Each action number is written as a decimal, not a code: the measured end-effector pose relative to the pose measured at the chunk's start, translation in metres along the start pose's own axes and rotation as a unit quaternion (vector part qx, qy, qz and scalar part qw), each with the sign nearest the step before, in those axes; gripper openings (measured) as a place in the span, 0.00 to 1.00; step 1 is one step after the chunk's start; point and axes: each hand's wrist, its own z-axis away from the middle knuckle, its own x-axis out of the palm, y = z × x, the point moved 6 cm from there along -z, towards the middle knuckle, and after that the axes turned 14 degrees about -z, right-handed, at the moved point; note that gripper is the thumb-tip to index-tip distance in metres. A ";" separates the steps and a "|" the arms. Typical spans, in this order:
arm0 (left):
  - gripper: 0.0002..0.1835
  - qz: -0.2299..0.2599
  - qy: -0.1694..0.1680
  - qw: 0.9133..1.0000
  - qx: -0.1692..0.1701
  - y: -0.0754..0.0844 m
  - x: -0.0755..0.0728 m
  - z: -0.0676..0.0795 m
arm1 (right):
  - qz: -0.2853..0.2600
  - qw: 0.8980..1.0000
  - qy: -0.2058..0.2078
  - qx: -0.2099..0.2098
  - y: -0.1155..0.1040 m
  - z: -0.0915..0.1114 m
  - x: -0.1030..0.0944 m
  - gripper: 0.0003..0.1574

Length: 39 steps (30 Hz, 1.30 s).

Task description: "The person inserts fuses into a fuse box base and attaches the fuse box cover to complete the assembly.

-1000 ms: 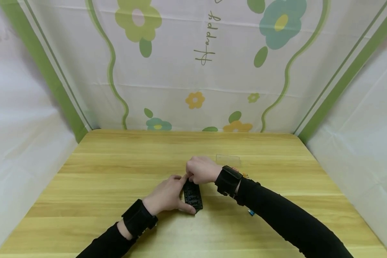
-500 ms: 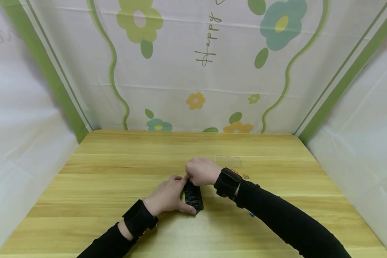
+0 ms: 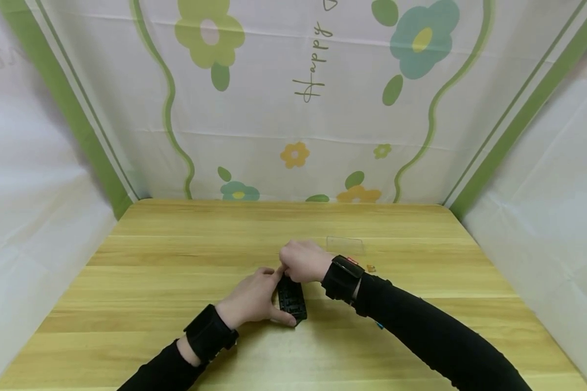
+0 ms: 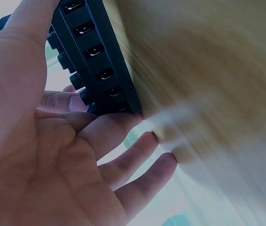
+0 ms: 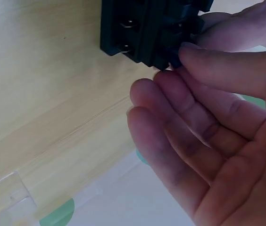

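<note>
A black terminal block (image 3: pixel 292 301) with metal contacts along its side lies in the middle of the table. My left hand (image 3: pixel 251 296) holds it between the thumb at the near end and the index finger at the far end. In the left wrist view, the remaining fingertips rest on the wood beside the block (image 4: pixel 93 52). My right hand (image 3: pixel 304 259) is over the far end. In the right wrist view, its thumb and index finger pinch a small dark part at the end of the block (image 5: pixel 142 28), and the other fingers curl loosely below. The thumb partly hides that part.
A clear plastic strip (image 3: pixel 344 244) lies behind the right wrist. A small orange piece (image 3: pixel 370 268) sits right of the wristband, and a small blue piece (image 3: pixel 379 326) is partly hidden by the right sleeve. A flowered cloth (image 3: pixel 293 108) stands behind the table.
Both hands keep their hold at the terminal block, with little visible movement. The right wrist has come slightly nearer and the view has shifted a little.
</note>
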 end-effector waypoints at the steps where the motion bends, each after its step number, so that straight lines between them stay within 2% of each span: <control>1: 0.62 0.001 0.000 1.000 0.000 0.000 0.000 0.000 | 0.000 1.000 0.004 0.001 0.000 0.000 0.000 0.07; 5: 0.62 0.000 0.004 1.000 0.003 0.001 0.000 0.001 | 0.001 1.000 0.013 -0.002 -0.001 0.002 -0.002 0.07; 12: 0.62 -0.004 0.003 1.000 0.005 0.001 0.001 0.000 | -0.004 1.000 0.003 -0.016 -0.003 0.000 -0.002 0.25; 39: 0.61 -0.004 0.006 1.000 0.007 0.002 0.000 0.000 | -0.019 0.997 0.033 -0.066 -0.003 0.000 0.000 0.27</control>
